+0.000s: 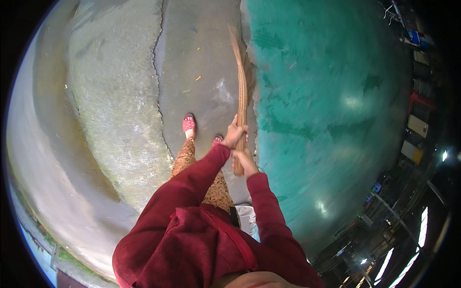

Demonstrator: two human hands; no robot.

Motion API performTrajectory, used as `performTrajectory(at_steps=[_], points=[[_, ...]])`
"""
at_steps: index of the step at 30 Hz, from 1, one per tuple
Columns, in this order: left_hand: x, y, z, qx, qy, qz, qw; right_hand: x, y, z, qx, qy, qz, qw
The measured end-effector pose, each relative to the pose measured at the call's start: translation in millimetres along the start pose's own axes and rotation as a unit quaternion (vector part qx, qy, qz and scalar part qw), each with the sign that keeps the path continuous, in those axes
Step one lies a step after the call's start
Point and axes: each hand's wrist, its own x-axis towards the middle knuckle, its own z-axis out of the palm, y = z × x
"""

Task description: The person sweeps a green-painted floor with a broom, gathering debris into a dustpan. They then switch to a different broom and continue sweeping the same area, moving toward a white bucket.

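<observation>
A long, light-brown straw broom (242, 91) stretches away from me, its thin bristle tips bent a little to the left and resting on or just over the grey floor. My left hand (234, 133) is closed around the broom's bound lower part. Just nearer to me, my right hand (245, 162) wraps the thick butt end, which pokes out below the fingers. Beside the bristles runs the rough seam between the bare concrete and a green-painted floor (326, 115). Small yellow scraps (198, 78) lie on the concrete to the left of the broom.
My feet in red sandals (189, 124) stand on the grey concrete strip (201, 96). A jagged crack (157, 72) divides it from paler concrete at left. A white container (246, 215) is close by my right side. Equipment and boxes (418, 126) line the far right.
</observation>
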Motion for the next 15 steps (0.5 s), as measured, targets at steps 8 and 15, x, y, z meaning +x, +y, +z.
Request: performTrajectory(at_steps=[8,15], points=[[-37,-20,22,0.176,0.192,0.175,0.949,-35,6,-51,0.027,-0.134,0.088,0.987],[-35,8,-59,0.058,0.039,0.01,0.998,-2,33,57,0.089,-0.084,0.138,0.983]])
